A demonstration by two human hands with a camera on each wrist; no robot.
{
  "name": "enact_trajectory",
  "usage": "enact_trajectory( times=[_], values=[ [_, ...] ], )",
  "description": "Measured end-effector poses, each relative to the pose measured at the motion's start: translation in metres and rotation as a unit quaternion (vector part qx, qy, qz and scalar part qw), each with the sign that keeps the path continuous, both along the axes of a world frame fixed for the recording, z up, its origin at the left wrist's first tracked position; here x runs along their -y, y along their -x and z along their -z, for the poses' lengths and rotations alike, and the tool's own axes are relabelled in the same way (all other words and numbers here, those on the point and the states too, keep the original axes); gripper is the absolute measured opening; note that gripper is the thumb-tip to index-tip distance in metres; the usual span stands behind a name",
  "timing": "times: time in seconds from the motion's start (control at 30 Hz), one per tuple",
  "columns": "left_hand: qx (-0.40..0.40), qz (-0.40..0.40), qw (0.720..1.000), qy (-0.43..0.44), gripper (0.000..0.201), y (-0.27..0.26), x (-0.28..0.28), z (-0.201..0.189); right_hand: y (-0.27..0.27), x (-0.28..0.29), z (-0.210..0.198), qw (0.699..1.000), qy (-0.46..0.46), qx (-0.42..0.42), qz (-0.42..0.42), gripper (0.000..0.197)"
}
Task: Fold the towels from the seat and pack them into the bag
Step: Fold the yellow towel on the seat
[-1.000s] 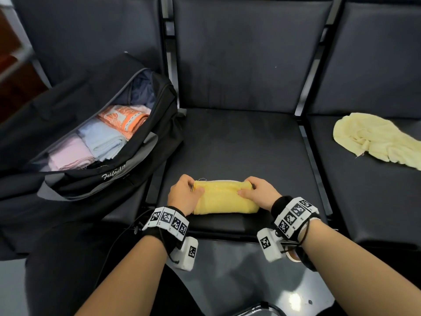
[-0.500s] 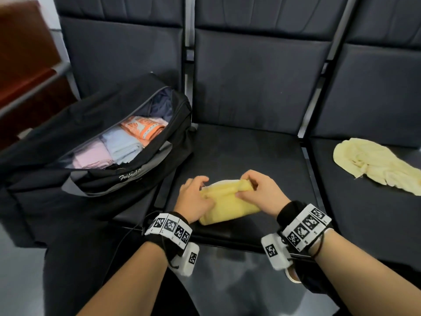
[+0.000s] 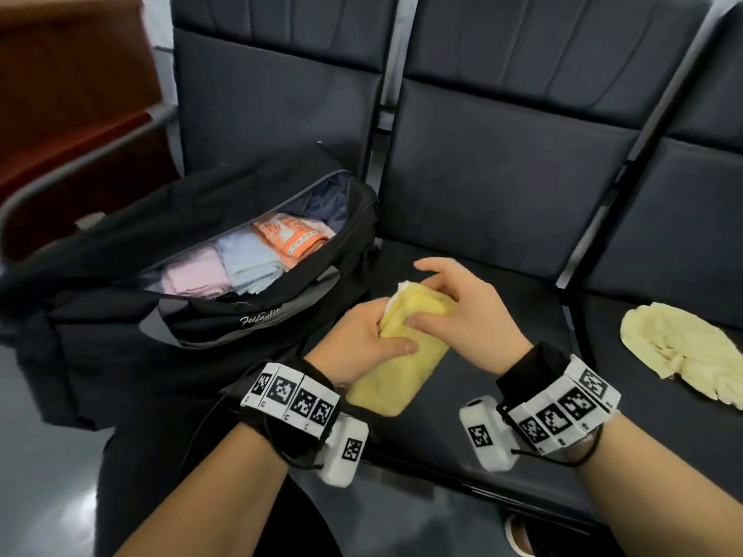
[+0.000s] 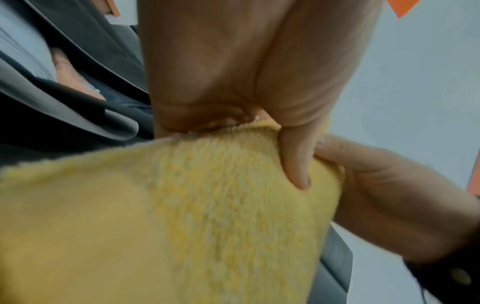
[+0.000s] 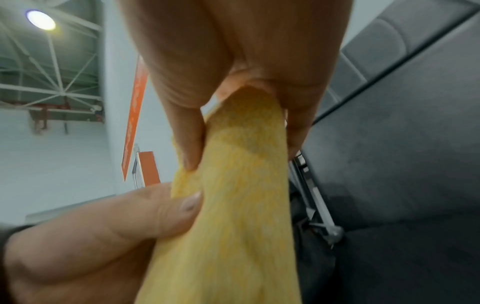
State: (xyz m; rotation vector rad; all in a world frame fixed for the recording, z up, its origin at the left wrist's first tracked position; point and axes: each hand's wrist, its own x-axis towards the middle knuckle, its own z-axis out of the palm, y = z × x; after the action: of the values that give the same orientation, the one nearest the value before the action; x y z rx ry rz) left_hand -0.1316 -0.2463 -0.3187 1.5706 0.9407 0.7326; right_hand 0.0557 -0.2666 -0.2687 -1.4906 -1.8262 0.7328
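A folded yellow towel (image 3: 402,367) is held above the middle seat, turned so one end points toward the bag. My left hand (image 3: 362,339) grips its left side with the thumb across the top. My right hand (image 3: 462,311) pinches the far end between thumb and fingers. Both wrist views show the yellow towel (image 4: 182,216) (image 5: 233,205) clamped between thumb and fingers. The open black bag (image 3: 201,323) sits on the left seat, holding folded pink (image 3: 197,275), light blue (image 3: 249,261) and orange (image 3: 293,237) towels. A pale yellow towel (image 3: 683,351) lies crumpled on the right seat.
Three dark seats (image 3: 502,219) stand in a row, with metal frame gaps between them. A reddish-brown bench or wall (image 3: 72,94) is at the far left. The grey floor (image 3: 44,496) shows below the seat edge.
The yellow towel has been lifted off the middle seat and turned lengthwise toward the bag. Both hands moved up and left with it, shifting their grip.
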Motion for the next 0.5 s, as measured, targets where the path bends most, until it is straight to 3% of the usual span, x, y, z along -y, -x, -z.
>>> enact_trajectory(
  times=[0.1,0.23,0.37,0.5],
  values=[
    [0.07,-0.069,0.995,0.032,0.031,0.024,-0.015,-0.005,0.019,-0.021,0.01,0.993,0.054,-0.105,0.022,0.069],
    [0.142,-0.143,0.977,0.073,0.037,0.063,-0.042,-0.011,0.059,-0.053,0.026,0.968,0.16,-0.188,-0.05,0.057],
    [0.117,-0.173,0.972,0.109,0.026,0.099,-0.078,-0.006,0.094,-0.096,0.029,0.965,0.165,-0.194,-0.059,0.043],
    [0.088,-0.317,0.933,0.144,0.018,0.134,-0.131,0.006,0.111,-0.142,0.026,0.967,0.17,-0.191,-0.015,0.041]
  ],
)
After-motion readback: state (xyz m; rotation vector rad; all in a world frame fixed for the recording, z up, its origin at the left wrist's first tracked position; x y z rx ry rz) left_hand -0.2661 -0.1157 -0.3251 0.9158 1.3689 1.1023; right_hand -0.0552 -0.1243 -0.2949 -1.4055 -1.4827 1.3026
